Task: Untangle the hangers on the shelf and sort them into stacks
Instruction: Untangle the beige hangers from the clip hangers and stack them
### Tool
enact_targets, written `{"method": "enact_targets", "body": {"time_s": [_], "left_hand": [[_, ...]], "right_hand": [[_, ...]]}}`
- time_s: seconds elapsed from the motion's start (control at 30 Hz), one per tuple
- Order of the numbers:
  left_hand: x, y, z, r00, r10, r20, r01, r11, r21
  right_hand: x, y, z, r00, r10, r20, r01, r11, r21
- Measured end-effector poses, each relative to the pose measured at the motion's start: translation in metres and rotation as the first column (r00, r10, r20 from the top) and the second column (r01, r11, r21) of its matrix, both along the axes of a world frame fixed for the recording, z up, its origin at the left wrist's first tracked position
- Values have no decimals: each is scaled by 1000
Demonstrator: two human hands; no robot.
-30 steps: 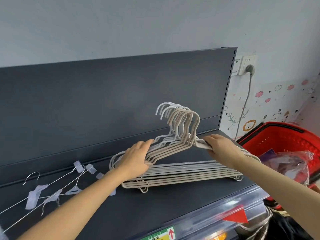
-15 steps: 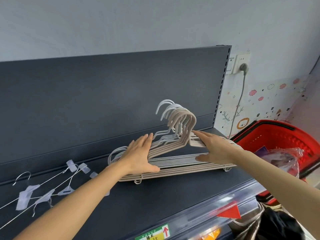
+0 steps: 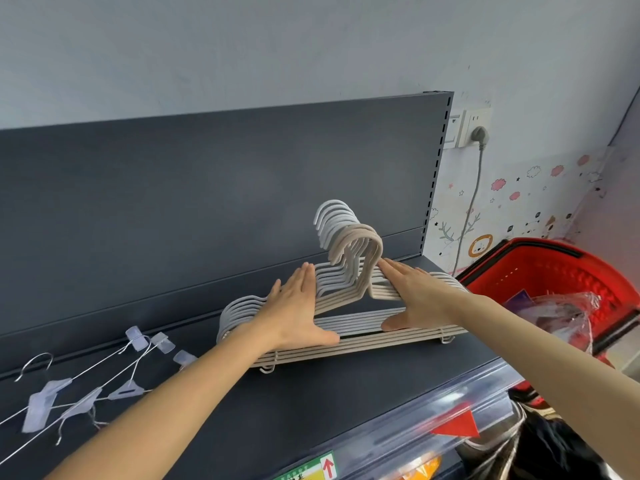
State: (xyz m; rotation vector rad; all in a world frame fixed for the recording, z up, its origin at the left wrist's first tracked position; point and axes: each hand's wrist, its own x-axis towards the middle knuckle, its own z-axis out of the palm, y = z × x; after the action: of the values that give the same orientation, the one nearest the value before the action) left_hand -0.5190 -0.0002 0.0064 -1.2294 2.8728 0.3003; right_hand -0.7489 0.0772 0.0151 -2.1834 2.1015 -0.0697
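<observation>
Shelf (image 3: 311,410), hangers (image 3: 360,344), red basket (image 3: 540,247) (plastic bag (image 3: 568,313) inside)

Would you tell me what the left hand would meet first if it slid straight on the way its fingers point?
Most likely the upright hooks of the hanger stack, just beyond the fingertips of the left hand; behind them stands the dark back panel. Depth is unclear.
</observation>
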Motion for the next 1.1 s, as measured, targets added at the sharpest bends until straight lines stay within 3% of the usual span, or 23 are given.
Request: {"method": "enact_targets", "body": {"time_s": [0.2,0.5,1.1], "left_hand": [[-3,3,0,994,29,-102,-22,997,70],[5,-5,-3,990,-30,-137,33,999,19],[-1,-15,-14,985,56,-165,-88,978,-191]], "right_hand": [[0,0,4,999,8,36,-9,999,37],[1,-1,7,1000,24,6,-25,999,22],[-13,-21,5,955,7,296,-4,1000,-8]]}}
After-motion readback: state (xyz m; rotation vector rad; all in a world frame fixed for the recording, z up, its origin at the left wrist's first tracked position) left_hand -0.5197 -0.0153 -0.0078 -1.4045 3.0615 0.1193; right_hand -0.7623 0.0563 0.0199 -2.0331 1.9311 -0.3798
